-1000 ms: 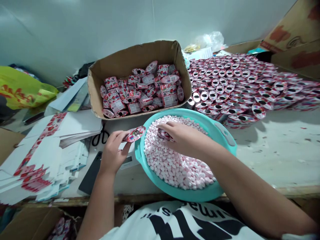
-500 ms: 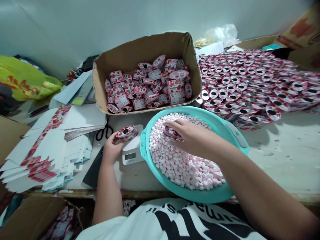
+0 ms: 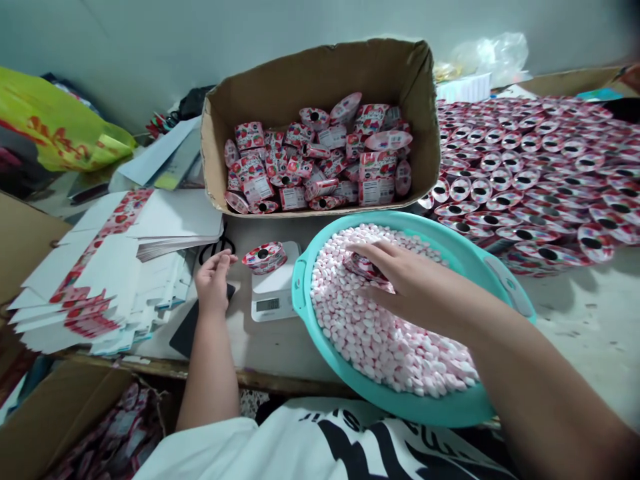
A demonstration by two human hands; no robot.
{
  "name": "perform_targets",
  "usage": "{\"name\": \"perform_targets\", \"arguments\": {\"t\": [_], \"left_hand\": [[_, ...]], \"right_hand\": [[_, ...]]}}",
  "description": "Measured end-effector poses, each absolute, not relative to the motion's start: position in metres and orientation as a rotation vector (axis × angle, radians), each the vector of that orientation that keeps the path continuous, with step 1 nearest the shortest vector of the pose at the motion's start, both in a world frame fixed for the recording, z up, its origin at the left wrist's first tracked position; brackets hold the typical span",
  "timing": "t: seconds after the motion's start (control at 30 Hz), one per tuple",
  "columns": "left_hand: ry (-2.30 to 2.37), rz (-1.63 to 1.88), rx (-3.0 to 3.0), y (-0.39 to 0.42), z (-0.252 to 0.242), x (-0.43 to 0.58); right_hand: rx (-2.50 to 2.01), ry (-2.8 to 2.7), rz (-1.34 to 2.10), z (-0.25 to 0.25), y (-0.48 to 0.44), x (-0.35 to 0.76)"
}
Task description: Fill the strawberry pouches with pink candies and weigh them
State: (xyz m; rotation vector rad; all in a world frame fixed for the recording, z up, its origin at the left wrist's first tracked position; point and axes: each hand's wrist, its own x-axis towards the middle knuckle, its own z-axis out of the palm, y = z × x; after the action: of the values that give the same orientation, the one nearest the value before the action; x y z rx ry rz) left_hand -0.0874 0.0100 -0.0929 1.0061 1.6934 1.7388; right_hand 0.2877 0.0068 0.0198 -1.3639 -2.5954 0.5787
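Observation:
My right hand is closed around a strawberry-print packet, down among the pink and white candies in a turquoise basin. Part of that packet is hidden by my fingers. To the left, my left hand holds nothing, its fingers loosely curled and slightly apart, just beside another strawberry packet. That packet rests on a small white kitchen scale, with its dark round opening facing up. The scale's display is lit, but its digits are too small to read.
Behind the basin stands a cardboard box of strawberry packets. Rows of open-topped packets fill the right back. Flat printed cartons lie stacked at left, near black scissors. Another box of packets sits below the table edge.
My left hand has let go of the packet on the scale and drawn back to the left. My right hand stays in the basin with its packet. The view has shifted slightly.

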Motion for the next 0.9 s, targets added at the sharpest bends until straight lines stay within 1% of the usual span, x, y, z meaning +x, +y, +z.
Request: {"name": "perform_targets", "arguments": {"t": [0.57, 0.63, 0.7, 0.8, 0.9], "left_hand": [[1.646, 1.663, 1.002, 0.01, -0.091, -0.08], [1.615, 1.643, 1.078, 0.009, -0.089, -0.077], [1.589, 1.546, 1.257, 0.008, -0.086, -0.072], [1.774, 1.257, 1.512, 0.007, -0.083, -0.062], [2.135, 1.216, 1.504, 0.011, -0.073, -0.054]], "right_hand": [[-1.383, -2.602, 0.585, 0.024, 0.006, 0.286], [-1.377, -2.599, 0.577, 0.023, 0.007, 0.287], [-1.37, -2.589, 0.563, 0.023, 0.008, 0.288], [-1.375, -2.565, 0.498, 0.025, 0.006, 0.286], [-1.42, -2.503, 0.359, 0.03, 0.001, 0.283]]}}
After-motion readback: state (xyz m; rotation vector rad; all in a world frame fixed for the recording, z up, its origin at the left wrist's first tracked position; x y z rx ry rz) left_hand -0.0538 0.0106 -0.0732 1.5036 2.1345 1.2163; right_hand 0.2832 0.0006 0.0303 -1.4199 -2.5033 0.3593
